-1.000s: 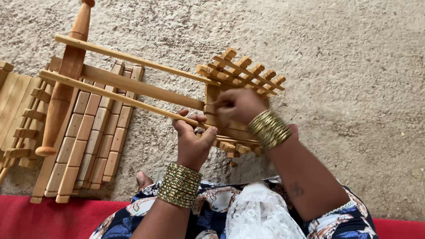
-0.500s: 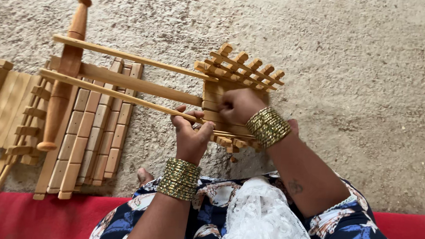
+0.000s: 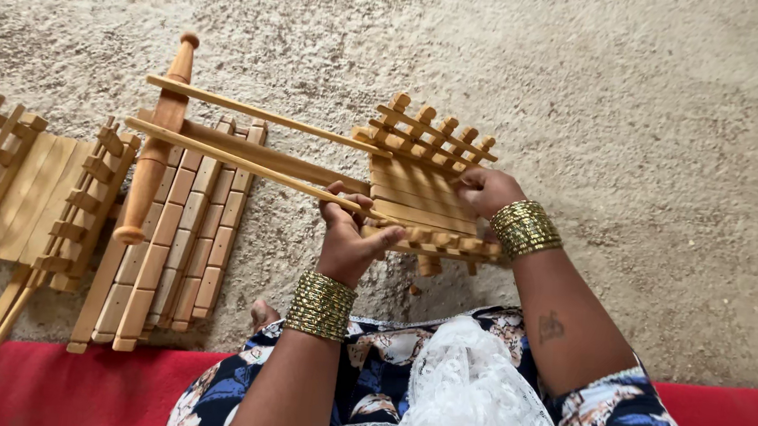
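Observation:
I hold a small wooden slatted frame (image 3: 416, 185) with pegged side rails above a sandy floor. My left hand (image 3: 349, 237) grips its near rail where a long thin wooden stick (image 3: 250, 166) meets it. My right hand (image 3: 485, 191) clasps the frame's right edge, fingers curled over the slats. A second long stick (image 3: 262, 114) runs from the frame's far rail out to the left. Both wrists carry stacks of gold bangles.
A turned wooden rod (image 3: 157, 142) lies across a flat bundle of wooden slats (image 3: 171, 244) on the ground at left. Another slatted wooden frame (image 3: 34, 187) lies further left. A red mat (image 3: 53, 382) lies under me, and a floral dress with white lace covers my lap.
The frame has tilted flatter and shifted slightly right. My right hand slid from the frame's middle to its right edge. My left hand stays on the near rail.

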Demonstrator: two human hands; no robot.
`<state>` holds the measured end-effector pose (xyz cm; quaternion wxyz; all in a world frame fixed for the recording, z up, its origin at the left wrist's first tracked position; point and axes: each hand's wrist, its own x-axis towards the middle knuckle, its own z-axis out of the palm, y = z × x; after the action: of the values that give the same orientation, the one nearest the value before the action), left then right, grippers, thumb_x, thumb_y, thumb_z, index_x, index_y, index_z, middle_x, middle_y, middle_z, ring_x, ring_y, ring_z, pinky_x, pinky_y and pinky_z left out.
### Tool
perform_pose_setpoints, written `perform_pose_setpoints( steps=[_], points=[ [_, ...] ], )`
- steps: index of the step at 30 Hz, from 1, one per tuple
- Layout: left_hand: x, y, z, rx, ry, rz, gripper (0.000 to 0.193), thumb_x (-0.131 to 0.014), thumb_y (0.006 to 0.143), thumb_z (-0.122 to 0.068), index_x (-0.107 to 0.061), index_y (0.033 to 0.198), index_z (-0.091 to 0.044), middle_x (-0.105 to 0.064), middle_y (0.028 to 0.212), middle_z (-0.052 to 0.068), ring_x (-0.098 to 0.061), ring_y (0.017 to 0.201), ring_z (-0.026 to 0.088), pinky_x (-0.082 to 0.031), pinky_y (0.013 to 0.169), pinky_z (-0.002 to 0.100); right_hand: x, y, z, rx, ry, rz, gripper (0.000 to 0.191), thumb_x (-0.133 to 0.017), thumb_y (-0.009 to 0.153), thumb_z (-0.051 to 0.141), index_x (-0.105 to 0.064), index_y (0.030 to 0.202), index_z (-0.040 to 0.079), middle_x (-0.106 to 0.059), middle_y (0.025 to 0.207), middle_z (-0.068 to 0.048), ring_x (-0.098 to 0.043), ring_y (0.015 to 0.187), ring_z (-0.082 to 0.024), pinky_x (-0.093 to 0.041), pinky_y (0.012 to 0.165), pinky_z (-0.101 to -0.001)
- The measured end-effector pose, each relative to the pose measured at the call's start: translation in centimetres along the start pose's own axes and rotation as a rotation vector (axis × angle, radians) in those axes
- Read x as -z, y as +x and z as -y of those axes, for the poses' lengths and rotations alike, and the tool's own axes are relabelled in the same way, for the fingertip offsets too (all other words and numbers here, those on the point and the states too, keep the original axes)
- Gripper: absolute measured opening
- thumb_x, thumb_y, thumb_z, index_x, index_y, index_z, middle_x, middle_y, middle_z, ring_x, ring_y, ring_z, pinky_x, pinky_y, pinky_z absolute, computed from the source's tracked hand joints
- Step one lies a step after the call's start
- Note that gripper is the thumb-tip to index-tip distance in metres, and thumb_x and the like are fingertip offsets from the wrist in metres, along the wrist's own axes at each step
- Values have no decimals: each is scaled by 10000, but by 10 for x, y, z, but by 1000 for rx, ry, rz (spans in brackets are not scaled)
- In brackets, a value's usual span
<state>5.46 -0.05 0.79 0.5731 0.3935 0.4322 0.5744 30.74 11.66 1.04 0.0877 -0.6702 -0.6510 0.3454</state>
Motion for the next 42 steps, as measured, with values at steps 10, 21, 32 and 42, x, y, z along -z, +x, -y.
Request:
perform_pose_setpoints(
  steps=[10,21,32,42],
  points=[
    [-11,5,12,-32,-63,-127,868,-812,746,7,-209,1350,-152,-488,1074,53,-642,974,200,-640,824,313,47,-94,71,-62,147,365,448,-459,883,-107,-769,1105,128,-771,930,-108,-627,591,-139,-522,478,-247],
    [-25,18,21,-226,-300,-217,777,-880,709,16,-332,1250,-86,-559,994,16,-615,1032,177,-571,1015,351,-4,-106,70,1027,34,-597,236,-531,990,-41,-724,1090,48,-743,1057,-138,-723,882,-187,-637,764,-279],
    [5,17,-19,120,107,-203,1099,-673,604,109,-40,1463,-153,-399,1194,123,-547,1097,281,-653,816,395,-6,-113,81,342,252,228,272,-629,911,42,-748,1145,112,-788,933,-73,-672,601,-74,-561,492,-211],
    [58,30,25,292,171,-432,540,-604,761,9,-333,1227,-7,-512,1131,144,-615,995,295,-588,819,398,-14,-70,63,-66,101,275,350,-599,928,55,-700,1245,166,-715,1182,-61,-673,760,-72,-600,629,-220]
  ],
)
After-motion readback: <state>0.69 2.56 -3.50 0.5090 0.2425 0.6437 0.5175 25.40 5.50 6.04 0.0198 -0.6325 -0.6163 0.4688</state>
